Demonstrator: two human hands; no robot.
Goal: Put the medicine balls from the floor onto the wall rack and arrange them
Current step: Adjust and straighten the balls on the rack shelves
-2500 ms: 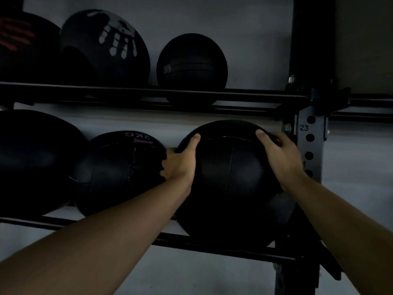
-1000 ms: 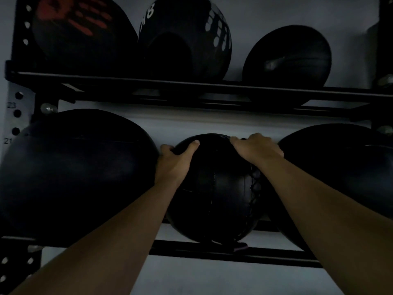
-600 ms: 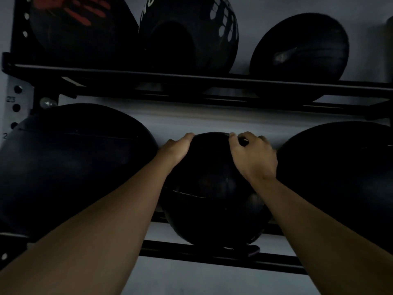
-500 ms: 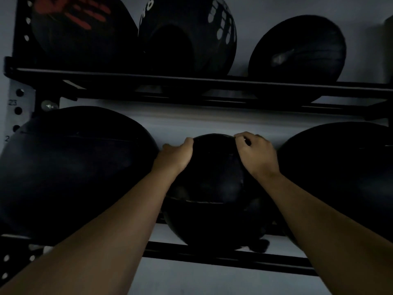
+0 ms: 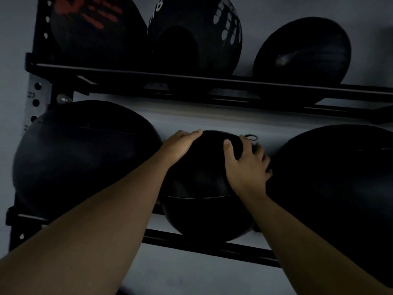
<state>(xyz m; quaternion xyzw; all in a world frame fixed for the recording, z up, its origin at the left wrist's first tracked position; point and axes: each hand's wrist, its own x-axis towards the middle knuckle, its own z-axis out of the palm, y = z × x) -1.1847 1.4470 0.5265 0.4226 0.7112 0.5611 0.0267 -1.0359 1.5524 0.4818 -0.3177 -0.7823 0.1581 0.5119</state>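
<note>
The left hand (image 5: 180,143) and right hand (image 5: 246,165) are gripping the top of a small medicine ball (image 5: 204,188), spread on either side. It is sitting on the rack's lower rail (image 5: 191,241) between two larger balls, looking heavy, firm, slightly grippy; cupping both sides seems safest.

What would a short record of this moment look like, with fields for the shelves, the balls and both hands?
upper shelf: three balls, namely the red-handprint ball, the white-handprint ball and a plain dark ball
lower shelf: large left ball, small middle ball, large right ball
left hand: flat on the middle ball's upper left
right hand: spread on its upper right
grip: both palms pressing, ball seated on the rails
</note>
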